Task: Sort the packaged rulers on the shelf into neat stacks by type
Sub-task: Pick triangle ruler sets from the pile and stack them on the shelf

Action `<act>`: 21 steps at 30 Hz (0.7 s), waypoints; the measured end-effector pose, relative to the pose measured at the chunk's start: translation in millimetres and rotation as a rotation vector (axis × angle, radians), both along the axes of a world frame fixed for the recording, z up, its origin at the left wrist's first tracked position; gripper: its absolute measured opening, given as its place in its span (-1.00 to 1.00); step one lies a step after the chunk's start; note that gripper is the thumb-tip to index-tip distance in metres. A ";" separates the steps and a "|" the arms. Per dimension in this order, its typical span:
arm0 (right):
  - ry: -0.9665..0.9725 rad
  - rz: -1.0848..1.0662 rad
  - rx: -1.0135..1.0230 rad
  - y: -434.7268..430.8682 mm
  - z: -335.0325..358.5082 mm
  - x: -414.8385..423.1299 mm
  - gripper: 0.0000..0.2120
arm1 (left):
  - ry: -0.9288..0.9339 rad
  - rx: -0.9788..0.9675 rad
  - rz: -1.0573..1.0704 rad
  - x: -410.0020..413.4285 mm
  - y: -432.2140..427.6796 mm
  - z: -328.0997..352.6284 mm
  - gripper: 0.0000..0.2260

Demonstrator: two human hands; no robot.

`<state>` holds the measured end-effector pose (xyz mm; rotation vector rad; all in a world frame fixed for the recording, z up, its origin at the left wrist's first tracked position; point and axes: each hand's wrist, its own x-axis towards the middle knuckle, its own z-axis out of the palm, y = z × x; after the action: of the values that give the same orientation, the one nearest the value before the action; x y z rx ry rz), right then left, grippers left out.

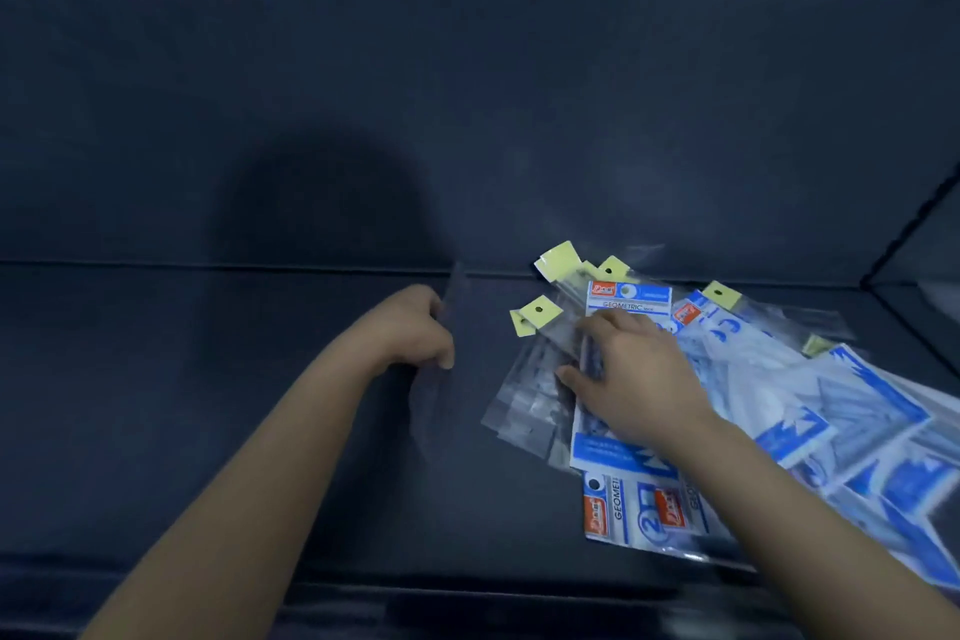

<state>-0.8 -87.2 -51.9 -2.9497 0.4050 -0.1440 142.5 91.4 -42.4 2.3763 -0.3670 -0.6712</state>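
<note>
Head view took in a dark shelf (249, 431) with a dark back panel, and the packaged rulers (810, 411) lay on it as a loose, overlapping heap at the right, not yet sorted. Most of the heap was blue-and-white packs, one with "GEOMETRIC" on its header (628, 300). Clear sleeves (522, 400) fanned out from the heap's left edge. The right hand (639, 369) rested on the heap, its fingers and thumb curled round a narrow clear pack (589, 353) lying among the others. The left hand (415, 330), left of the heap and apart from it, gripped a see-through sleeve (441, 395), too blurred to read. Small yellow hang tabs (537, 313) topped the clear sleeves at the heap's far edge.
</note>
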 end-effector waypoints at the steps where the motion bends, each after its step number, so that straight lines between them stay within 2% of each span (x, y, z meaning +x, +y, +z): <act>1: 0.018 -0.035 -0.009 -0.1 0.6 -4.0 -0.50 | -0.016 -0.041 -0.037 -1.2 -1.5 0.5 -0.73; 6: 0.060 -0.151 -0.008 -14.9 10.6 -25.9 -0.40 | -0.026 -0.274 -0.137 -15.0 -13.7 16.1 -0.88; 12: 0.242 -0.505 -0.082 -16.5 19.4 -54.7 0.03 | -0.106 -0.320 -0.175 -31.3 -47.1 24.4 -0.84; 21: 0.267 -0.457 0.111 -20.1 18.9 -42.5 -0.04 | -0.111 -0.352 -0.111 -66.3 -89.2 37.7 -0.92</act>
<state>-43.3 -107.4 -33.0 -2.7211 1.0806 0.2148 76.2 2.2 -4.7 2.0724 -0.6156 -0.4793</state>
